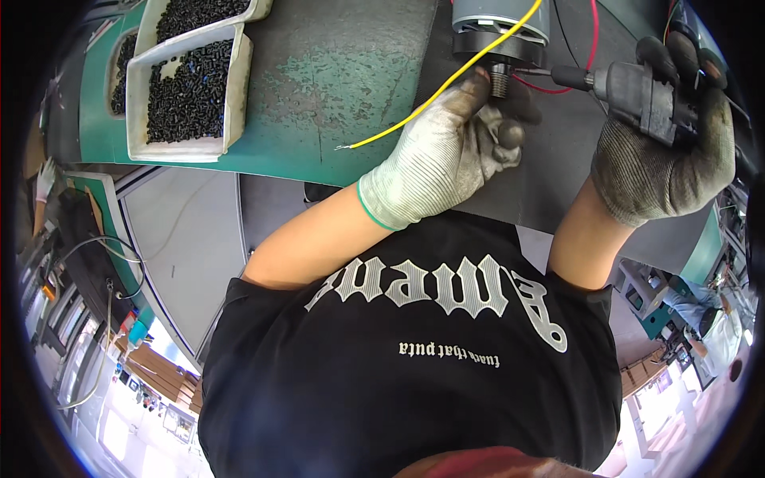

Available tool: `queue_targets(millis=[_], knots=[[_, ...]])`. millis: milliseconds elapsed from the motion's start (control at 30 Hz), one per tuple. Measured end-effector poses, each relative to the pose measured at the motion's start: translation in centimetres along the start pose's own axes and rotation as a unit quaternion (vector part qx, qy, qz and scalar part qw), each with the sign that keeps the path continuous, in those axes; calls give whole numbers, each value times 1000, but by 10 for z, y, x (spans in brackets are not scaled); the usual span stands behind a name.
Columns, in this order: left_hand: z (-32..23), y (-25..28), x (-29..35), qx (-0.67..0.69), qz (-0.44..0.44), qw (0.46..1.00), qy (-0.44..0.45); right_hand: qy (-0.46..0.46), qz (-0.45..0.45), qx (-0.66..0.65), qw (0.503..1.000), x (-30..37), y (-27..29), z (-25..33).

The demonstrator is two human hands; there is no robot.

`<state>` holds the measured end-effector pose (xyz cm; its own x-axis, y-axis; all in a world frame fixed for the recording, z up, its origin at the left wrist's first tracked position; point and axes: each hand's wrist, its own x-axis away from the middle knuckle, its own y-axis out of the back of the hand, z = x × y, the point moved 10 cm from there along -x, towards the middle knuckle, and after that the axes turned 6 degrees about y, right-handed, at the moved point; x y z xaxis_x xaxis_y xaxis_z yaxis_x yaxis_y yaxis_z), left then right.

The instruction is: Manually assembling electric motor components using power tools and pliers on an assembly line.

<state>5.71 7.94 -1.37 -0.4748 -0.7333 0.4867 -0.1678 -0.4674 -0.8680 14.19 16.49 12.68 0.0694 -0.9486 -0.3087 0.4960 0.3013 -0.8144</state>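
A motor (498, 28) with a silver body and a dark collar stands at the top of the view, its threaded shaft (500, 82) pointing toward me. My left hand (446, 151), in a pale glove with blackened fingertips, is closed beside that shaft. Its thumb and forefinger meet near the shaft; whatever they pinch is too small or hidden to name. My right hand (669, 155), in a darker, dirty glove, grips a dark electric screwdriver (637, 95). The screwdriver lies sideways, its thin bit reaching left to the motor's collar, close to my left fingertips.
A yellow wire (446, 82) with a bared end crosses above my left hand. Red wire (594, 40) curves behind the screwdriver. White bins (235, 95) of small black parts stand at left on the worn green tabletop (319, 103). Another person (721, 338) is at far right.
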Motion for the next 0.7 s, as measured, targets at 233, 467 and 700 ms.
queue_targets(millis=[233, 467, 700], knots=[[1, 3, -5, 22, 53, 998, 40, 35, -88, -60, 994, 6, 15, 6], [4, 4, -6, 20, 54, 997, 50, 47, -16, 98, 994, -1, 24, 15], [0, 0, -7, -63, 52, 996, 29, 70, -19, 136, 988, -6, 27, 13]])
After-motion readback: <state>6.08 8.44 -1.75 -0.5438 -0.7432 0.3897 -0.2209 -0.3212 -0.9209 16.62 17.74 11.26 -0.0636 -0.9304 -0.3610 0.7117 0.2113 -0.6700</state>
